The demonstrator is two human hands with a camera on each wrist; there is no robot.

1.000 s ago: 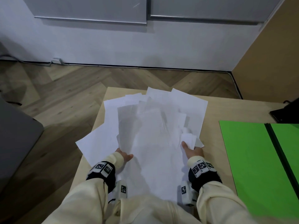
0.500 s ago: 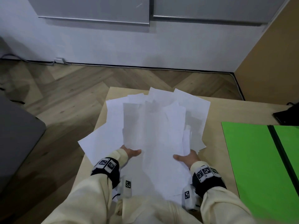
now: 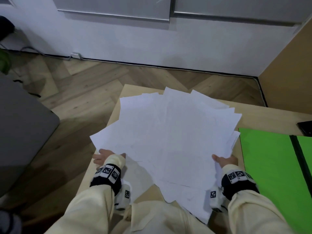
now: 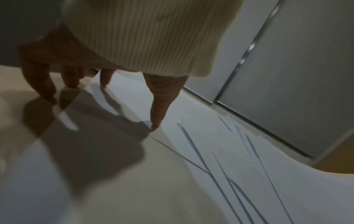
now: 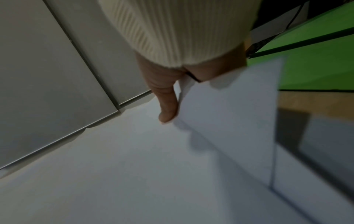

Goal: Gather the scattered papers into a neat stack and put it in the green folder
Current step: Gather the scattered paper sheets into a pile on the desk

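Several white papers [image 3: 168,141] lie fanned out and overlapping on the light wooden table [image 3: 261,119]. My left hand [image 3: 108,155] is at the near left corner of the spread. Its fingers [image 4: 46,91] point straight down, and the thumb [image 4: 156,121] touches a sheet [image 4: 210,136]. My right hand [image 3: 224,161] is at the spread's near right edge, thumb [image 5: 168,112] on top and the other fingers hidden under a raised sheet [image 5: 229,106], pinching it. The green folder [image 3: 266,166] lies open and flat just right of the papers, with a dark spine [image 3: 297,157]; the folder [image 5: 316,68] shows past the right hand.
A black object [image 3: 305,127] sits at the table's far right edge. A grey seat [image 3: 25,132] stands on the wood floor to the left of the table. The table's left edge [image 3: 101,149] runs just beside my left hand. Some sheets overhang the near edge.
Both hands have moved apart, from the middle of the pile to its outer near corners. The sheets that were lifted now lie flatter and wider.
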